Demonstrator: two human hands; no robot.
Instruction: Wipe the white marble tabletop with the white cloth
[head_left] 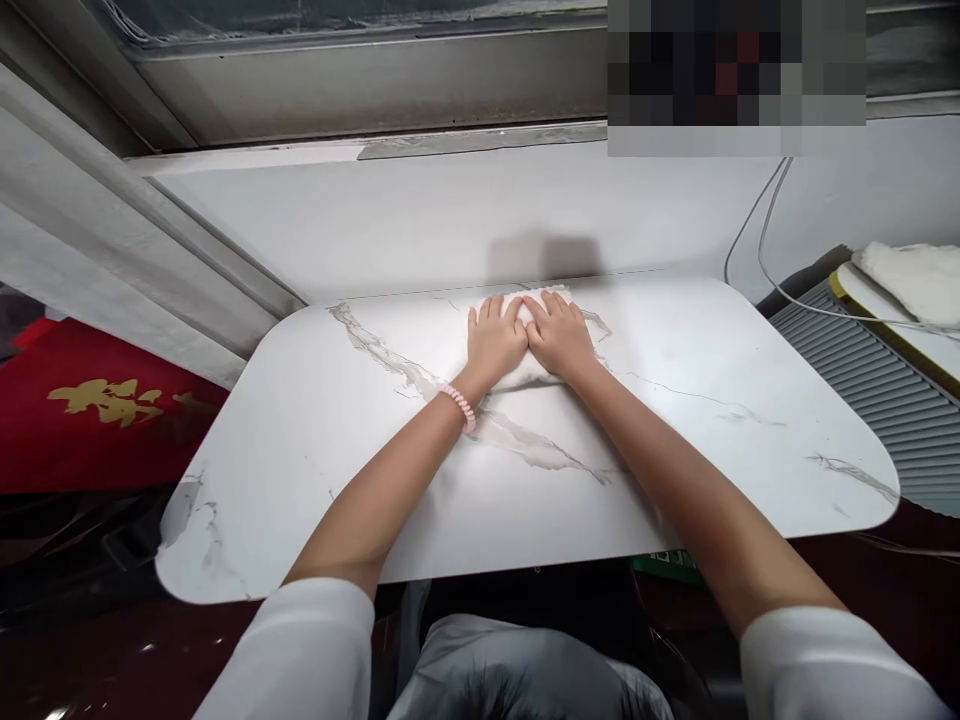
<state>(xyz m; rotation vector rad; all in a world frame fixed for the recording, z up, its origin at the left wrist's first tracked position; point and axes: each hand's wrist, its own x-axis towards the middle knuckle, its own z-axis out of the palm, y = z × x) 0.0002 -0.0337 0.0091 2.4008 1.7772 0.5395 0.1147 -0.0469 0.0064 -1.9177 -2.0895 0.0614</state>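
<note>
Both the left hand [498, 345] and right hand [561, 335] lie flat and unclenched on a white cloth [531, 374] near the back edge of the white table [720, 440], 1 pink band [459, 407] circling the left wrist [472, 383].

The left arm [382, 480] and the right arm [667, 465] reach over the near edge of the surface [750, 350] and come together toward its far edge. There the left hand [496, 340] and the right hand [559, 335] lie side by side, backs upward, fingers extended forward. The thumbs seem to touch, though this is difficult to see.
</note>
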